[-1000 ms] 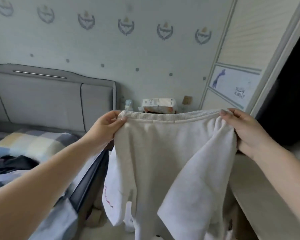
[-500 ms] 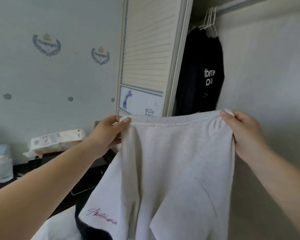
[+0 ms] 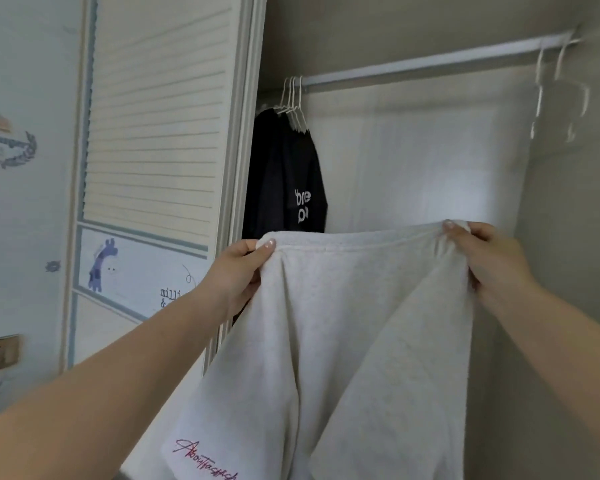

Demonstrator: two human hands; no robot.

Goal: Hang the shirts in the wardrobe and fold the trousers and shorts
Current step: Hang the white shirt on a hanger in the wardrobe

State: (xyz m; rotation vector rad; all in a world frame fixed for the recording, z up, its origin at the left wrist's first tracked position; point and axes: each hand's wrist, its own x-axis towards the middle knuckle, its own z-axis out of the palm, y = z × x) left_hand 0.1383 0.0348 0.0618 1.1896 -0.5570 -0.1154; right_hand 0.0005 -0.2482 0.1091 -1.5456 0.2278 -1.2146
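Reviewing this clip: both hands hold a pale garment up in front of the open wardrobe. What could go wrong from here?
1. Both the left hand and right hand pinch the pale grey garment, so fetching an empty hanger means letting one corner go; it may sag or slip.
2. The garment hangs bunched and creased, so it could go onto the rail crooked.
3. The dark shirts hang close by and could get snagged.

Pale grey-white marl garment with red script lettering at lower left, black shirt with white print at centre, cream louvred wardrobe door, blue giraffe panel, white hangers, pale blue crest-patterned wallpaper
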